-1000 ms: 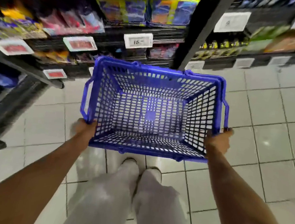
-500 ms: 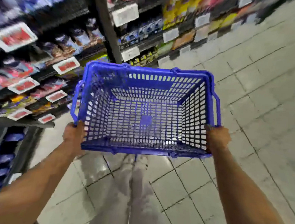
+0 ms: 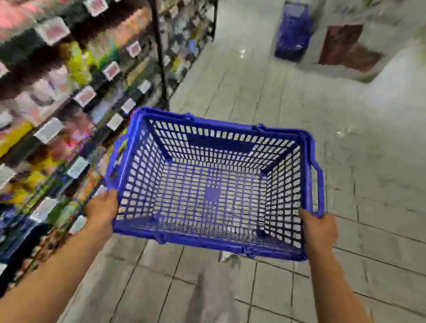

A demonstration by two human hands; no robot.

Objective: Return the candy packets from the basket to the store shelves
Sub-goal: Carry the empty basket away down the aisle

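Both hands are on the blue plastic basket [image 3: 212,186], held out level over the tiled floor [image 3: 360,152], and through its slotted mesh bottom only tile shows, with no candy packet lying inside. The left hand [image 3: 102,207] grips the near left corner of the rim, fingers curled around the outer wall; the right hand [image 3: 318,229] grips the near right corner just below the side handle loop [image 3: 318,190], fingers wrapped over the edge. The store shelves [image 3: 68,78] run along the left side, stacked with packets too blurred to read, their white and red price tags [image 3: 94,4] lining the shelf edges. Far down the aisle, a second blue basket-like container [image 3: 293,31] stands on the floor by the wall, its contents too smeared to tell.
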